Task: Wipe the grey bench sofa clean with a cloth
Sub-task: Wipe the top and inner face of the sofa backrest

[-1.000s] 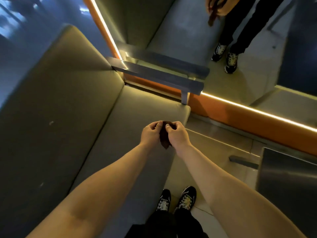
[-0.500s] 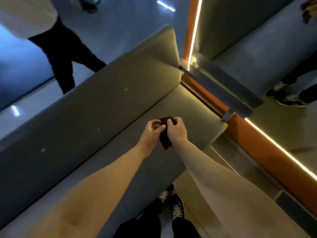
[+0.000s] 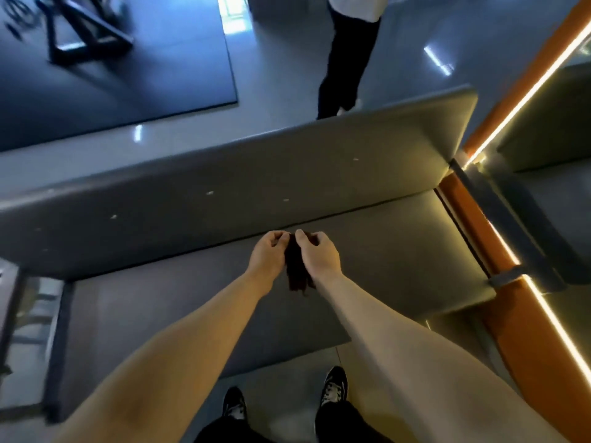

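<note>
Both the left hand (image 3: 267,255) and right hand (image 3: 319,255) still pinch the bunched cloth (image 3: 295,271) above the sofa (image 3: 399,251), now faced squarely, so wiping seems about to begin.

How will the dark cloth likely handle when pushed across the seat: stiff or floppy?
Probably floppy: the cloth hangs limp in folds below the grip of the left hand and right hand. Likely light, since pinches alone seem to carry it. On the grey bench sofa it may bunch unless pressed flat.
</note>
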Demonstrator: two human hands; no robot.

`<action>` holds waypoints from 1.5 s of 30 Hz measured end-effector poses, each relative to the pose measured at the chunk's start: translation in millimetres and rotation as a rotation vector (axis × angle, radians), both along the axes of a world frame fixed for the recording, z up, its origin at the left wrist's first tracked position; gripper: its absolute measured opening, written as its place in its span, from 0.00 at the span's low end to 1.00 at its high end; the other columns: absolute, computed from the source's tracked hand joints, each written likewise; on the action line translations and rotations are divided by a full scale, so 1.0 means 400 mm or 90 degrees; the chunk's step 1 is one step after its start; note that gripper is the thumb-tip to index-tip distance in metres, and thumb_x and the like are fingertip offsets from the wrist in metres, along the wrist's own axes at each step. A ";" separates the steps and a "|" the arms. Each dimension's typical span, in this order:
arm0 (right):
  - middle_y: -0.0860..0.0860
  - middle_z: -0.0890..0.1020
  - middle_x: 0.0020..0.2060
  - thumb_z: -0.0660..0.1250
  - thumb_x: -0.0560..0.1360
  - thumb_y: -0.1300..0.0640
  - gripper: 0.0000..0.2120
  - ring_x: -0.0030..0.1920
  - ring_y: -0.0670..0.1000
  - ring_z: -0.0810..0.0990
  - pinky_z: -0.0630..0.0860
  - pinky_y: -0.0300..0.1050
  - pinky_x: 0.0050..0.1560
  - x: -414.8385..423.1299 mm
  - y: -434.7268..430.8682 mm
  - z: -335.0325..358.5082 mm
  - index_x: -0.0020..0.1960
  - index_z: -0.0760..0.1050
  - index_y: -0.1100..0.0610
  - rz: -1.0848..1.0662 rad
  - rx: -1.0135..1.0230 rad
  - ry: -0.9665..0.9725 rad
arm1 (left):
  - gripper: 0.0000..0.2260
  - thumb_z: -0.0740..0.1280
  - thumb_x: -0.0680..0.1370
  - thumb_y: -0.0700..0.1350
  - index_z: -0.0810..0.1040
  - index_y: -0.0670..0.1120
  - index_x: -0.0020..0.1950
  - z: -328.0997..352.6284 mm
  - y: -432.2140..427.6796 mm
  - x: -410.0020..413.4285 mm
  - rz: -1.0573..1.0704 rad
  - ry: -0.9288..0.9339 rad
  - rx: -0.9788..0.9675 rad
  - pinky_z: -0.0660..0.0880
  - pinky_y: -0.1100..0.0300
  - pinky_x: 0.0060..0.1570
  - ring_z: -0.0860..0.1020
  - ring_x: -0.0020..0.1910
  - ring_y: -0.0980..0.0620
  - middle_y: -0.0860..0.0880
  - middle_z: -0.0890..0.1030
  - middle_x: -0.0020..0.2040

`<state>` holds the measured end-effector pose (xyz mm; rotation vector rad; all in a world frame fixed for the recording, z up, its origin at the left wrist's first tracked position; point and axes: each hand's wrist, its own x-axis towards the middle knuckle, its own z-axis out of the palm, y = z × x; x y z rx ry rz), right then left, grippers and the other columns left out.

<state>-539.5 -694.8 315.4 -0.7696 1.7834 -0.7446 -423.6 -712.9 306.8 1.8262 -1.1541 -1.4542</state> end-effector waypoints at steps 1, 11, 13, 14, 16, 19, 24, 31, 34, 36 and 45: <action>0.52 0.75 0.55 0.63 0.77 0.35 0.21 0.53 0.54 0.79 0.80 0.55 0.57 0.048 0.004 0.009 0.55 0.76 0.53 0.022 -0.004 0.013 | 0.07 0.60 0.85 0.49 0.78 0.52 0.55 0.007 0.011 0.050 0.023 0.004 -0.004 0.78 0.57 0.49 0.81 0.50 0.53 0.49 0.82 0.52; 0.49 0.78 0.55 0.65 0.81 0.46 0.12 0.52 0.48 0.78 0.74 0.40 0.43 0.698 0.127 0.089 0.61 0.71 0.49 0.165 -0.077 -0.038 | 0.07 0.59 0.85 0.49 0.76 0.54 0.59 0.046 0.162 0.716 0.175 0.055 -0.042 0.81 0.48 0.56 0.82 0.52 0.51 0.50 0.82 0.53; 0.48 0.78 0.54 0.64 0.81 0.49 0.09 0.52 0.48 0.78 0.76 0.43 0.49 0.827 0.160 0.109 0.60 0.71 0.48 0.171 -0.085 -0.042 | 0.08 0.59 0.86 0.48 0.75 0.52 0.61 0.064 0.205 0.838 0.193 0.046 -0.057 0.80 0.52 0.53 0.81 0.51 0.52 0.49 0.82 0.53; 0.48 0.77 0.53 0.64 0.81 0.50 0.08 0.51 0.47 0.78 0.77 0.43 0.49 0.884 0.173 0.118 0.59 0.71 0.48 0.171 -0.084 -0.050 | 0.08 0.59 0.86 0.48 0.75 0.52 0.61 0.074 0.222 0.894 0.199 0.041 -0.066 0.80 0.53 0.52 0.81 0.51 0.52 0.49 0.81 0.53; 0.49 0.78 0.53 0.66 0.81 0.51 0.08 0.50 0.47 0.78 0.76 0.41 0.44 0.983 0.192 0.139 0.58 0.72 0.50 0.168 -0.073 -0.077 | 0.07 0.59 0.86 0.47 0.75 0.53 0.60 0.095 0.252 0.995 0.201 0.026 -0.081 0.80 0.55 0.51 0.81 0.51 0.52 0.50 0.81 0.53; 0.51 0.79 0.53 0.67 0.80 0.54 0.09 0.49 0.46 0.78 0.73 0.37 0.38 1.098 0.215 0.158 0.60 0.73 0.53 0.190 -0.062 -0.134 | 0.07 0.60 0.85 0.45 0.77 0.52 0.59 0.117 0.291 1.121 0.187 -0.006 -0.095 0.79 0.57 0.50 0.81 0.51 0.53 0.51 0.82 0.52; 0.55 0.81 0.54 0.70 0.78 0.57 0.09 0.54 0.53 0.81 0.80 0.45 0.47 1.261 0.229 0.157 0.57 0.75 0.53 0.234 -0.050 -0.209 | 0.08 0.62 0.84 0.44 0.80 0.51 0.55 0.115 0.335 1.292 0.211 -0.009 -0.100 0.81 0.50 0.54 0.84 0.49 0.52 0.51 0.85 0.48; 0.56 0.82 0.52 0.68 0.79 0.62 0.07 0.53 0.54 0.81 0.81 0.49 0.54 1.464 0.203 0.143 0.56 0.76 0.56 0.242 -0.102 -0.247 | 0.07 0.63 0.82 0.51 0.78 0.51 0.56 0.126 0.357 1.445 0.318 0.057 -0.118 0.79 0.44 0.58 0.82 0.55 0.46 0.46 0.83 0.53; 0.57 0.82 0.53 0.67 0.79 0.62 0.07 0.54 0.55 0.81 0.81 0.48 0.54 1.544 0.198 0.142 0.57 0.76 0.57 0.242 -0.122 -0.243 | 0.14 0.65 0.80 0.54 0.76 0.48 0.60 0.136 0.368 1.504 0.336 0.139 -0.113 0.80 0.40 0.56 0.82 0.53 0.45 0.42 0.82 0.56; 0.56 0.82 0.53 0.66 0.80 0.61 0.07 0.55 0.54 0.81 0.81 0.49 0.56 1.595 0.196 0.141 0.57 0.77 0.55 0.243 -0.133 -0.231 | 0.10 0.63 0.84 0.49 0.75 0.46 0.62 0.136 0.370 1.551 0.334 0.181 -0.113 0.81 0.42 0.53 0.83 0.51 0.46 0.40 0.82 0.57; 0.51 0.77 0.56 0.68 0.78 0.59 0.15 0.57 0.53 0.78 0.80 0.51 0.56 1.857 0.197 0.125 0.60 0.68 0.47 0.258 -0.205 -0.133 | 0.10 0.58 0.85 0.44 0.78 0.51 0.58 0.101 0.300 1.800 0.353 0.187 -0.085 0.81 0.44 0.47 0.83 0.50 0.44 0.42 0.83 0.54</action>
